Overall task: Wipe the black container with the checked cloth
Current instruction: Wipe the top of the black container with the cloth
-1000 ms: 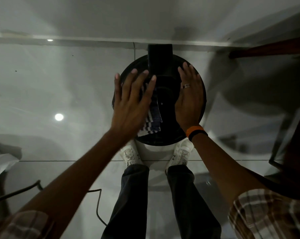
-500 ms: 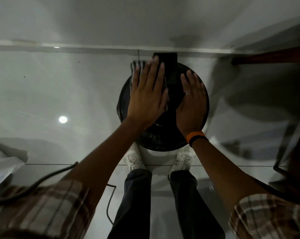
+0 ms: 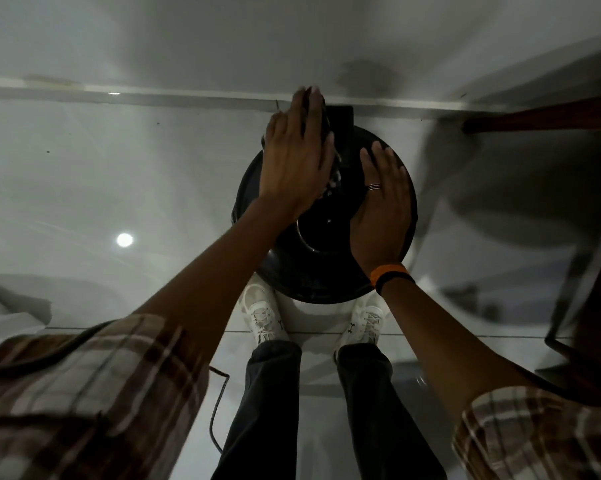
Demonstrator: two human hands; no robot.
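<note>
A round black container [image 3: 313,271] stands on the pale floor in front of my feet, its top facing me. My left hand [image 3: 295,157] lies flat over its far left part, pressing the checked cloth [image 3: 334,174]; only a blurred edge of the cloth shows under my palm. My right hand [image 3: 382,209] rests flat on the right side of the top, fingers together, a ring on one finger and an orange band at the wrist. A black upright part [image 3: 340,116] rises at the container's far edge.
A wall [image 3: 188,36] with a skirting line runs just behind the container. A dark wooden piece [image 3: 541,116] juts in at upper right, dark furniture [image 3: 583,341] sits at right. A cable [image 3: 216,410] trails on the floor near my left leg.
My left hand has slid with the cloth from the near left of the top to its far edge. My right hand has stayed flat on the right side.
</note>
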